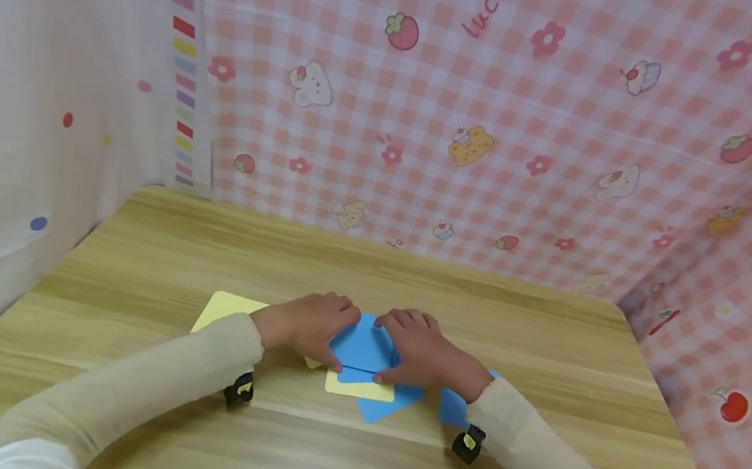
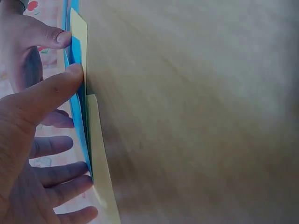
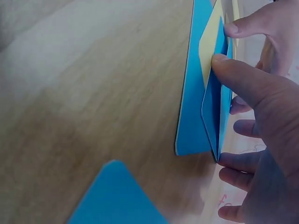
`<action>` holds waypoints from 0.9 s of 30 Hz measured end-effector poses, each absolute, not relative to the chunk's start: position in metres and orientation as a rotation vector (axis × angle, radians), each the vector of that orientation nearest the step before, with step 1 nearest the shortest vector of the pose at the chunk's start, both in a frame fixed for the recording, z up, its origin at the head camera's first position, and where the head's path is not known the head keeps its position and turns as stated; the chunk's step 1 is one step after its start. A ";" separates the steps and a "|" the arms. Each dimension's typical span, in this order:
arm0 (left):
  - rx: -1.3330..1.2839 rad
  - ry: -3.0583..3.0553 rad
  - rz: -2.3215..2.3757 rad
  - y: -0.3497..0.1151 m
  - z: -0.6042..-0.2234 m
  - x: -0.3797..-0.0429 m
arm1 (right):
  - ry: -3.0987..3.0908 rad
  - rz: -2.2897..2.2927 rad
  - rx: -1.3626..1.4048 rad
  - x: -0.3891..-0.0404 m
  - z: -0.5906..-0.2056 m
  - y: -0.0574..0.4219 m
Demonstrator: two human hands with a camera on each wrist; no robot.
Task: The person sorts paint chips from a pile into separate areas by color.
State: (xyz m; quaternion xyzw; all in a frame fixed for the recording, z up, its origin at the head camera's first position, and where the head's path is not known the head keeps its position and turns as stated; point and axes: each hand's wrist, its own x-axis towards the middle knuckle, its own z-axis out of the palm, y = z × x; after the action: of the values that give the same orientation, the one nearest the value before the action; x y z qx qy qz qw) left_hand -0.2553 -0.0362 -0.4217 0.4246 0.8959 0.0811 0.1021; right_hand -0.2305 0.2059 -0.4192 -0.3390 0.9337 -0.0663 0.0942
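Observation:
A blue card (image 1: 364, 347) lies between my two hands, with a second blue layer showing along its near edge. I cannot tell whether that is a fold or another card. My left hand (image 1: 308, 325) holds its left side, thumb on the near edge and fingers toward the far edge. On the right side, my right hand (image 1: 423, 350) holds it the same way. A yellow card (image 1: 357, 388) sticks out below it toward me. In the right wrist view, the blue layers (image 3: 211, 109) stand slightly apart under the thumb. Both palms hide parts of the cards.
Another yellow card (image 1: 226, 308) lies partly under my left forearm. One blue card (image 1: 383, 406) juts out at an angle below my right hand, and a separate blue card (image 1: 452, 408) lies under my right wrist. Patterned cloth (image 1: 433, 116) hangs behind the wooden table (image 1: 293, 451).

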 end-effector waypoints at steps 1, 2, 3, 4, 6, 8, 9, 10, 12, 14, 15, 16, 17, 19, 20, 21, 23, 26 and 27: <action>1.259 2.645 0.266 -0.037 -0.422 -0.255 | 2.768 -0.207 -1.009 -0.230 -0.419 0.206; 1.261 2.641 0.284 -0.037 -0.422 -0.255 | 2.769 -0.216 -1.011 -0.231 -0.419 0.206; 1.266 2.636 0.303 -0.037 -0.421 -0.256 | 2.768 -0.229 -1.013 -0.231 -0.418 0.206; 1.269 2.630 0.315 -0.037 -0.420 -0.255 | 2.769 -0.244 -1.014 -0.231 -0.416 0.206; 1.283 2.625 0.337 -0.037 -0.416 -0.256 | 2.781 -0.284 -1.034 -0.232 -0.411 0.208; 1.322 2.636 0.354 -0.037 -0.410 -0.257 | 2.809 -0.313 -1.051 -0.233 -0.403 0.212; 1.340 2.648 0.361 -0.036 -0.405 -0.258 | 2.819 -0.336 -1.068 -0.234 -0.398 0.215; 1.365 2.661 0.373 -0.036 -0.400 -0.258 | 2.830 -0.351 -1.096 -0.234 -0.392 0.219; 1.420 2.691 0.386 -0.032 -0.385 -0.257 | 2.850 -0.382 -1.142 -0.231 -0.378 0.229; 1.474 2.718 0.380 -0.022 -0.367 -0.254 | 2.864 -0.408 -1.186 -0.226 -0.361 0.243; 1.499 2.729 0.364 -0.015 -0.360 -0.252 | 2.867 -0.413 -1.199 -0.222 -0.353 0.251; 1.528 2.737 0.347 -0.008 -0.353 -0.250 | 2.876 -0.410 -1.206 -0.217 -0.346 0.260; 1.546 2.743 0.327 0.001 -0.347 -0.247 | 2.884 -0.409 -1.206 -0.212 -0.338 0.269; 1.579 2.752 0.297 0.022 -0.341 -0.242 | 2.902 -0.398 -1.192 -0.201 -0.328 0.290; 1.588 2.756 0.274 0.033 -0.340 -0.239 | 2.914 -0.389 -1.185 -0.196 -0.325 0.301; 1.598 2.762 0.244 0.044 -0.341 -0.237 | 2.918 -0.388 -1.168 -0.191 -0.324 0.311; 1.596 2.771 0.181 0.066 -0.347 -0.231 | 2.932 -0.383 -1.149 -0.183 -0.327 0.329; 1.582 2.780 0.058 0.095 -0.363 -0.222 | 2.928 -0.395 -1.110 -0.172 -0.342 0.353; 1.573 2.779 0.023 0.104 -0.370 -0.219 | 2.922 -0.398 -1.085 -0.169 -0.349 0.360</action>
State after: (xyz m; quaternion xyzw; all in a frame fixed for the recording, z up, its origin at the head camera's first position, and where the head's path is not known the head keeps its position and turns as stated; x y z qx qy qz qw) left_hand -0.2188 0.1043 -0.3696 0.4924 0.8700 0.0072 -0.0257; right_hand -0.1686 0.3605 -0.3493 -0.3454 0.9299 -0.1266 -0.0005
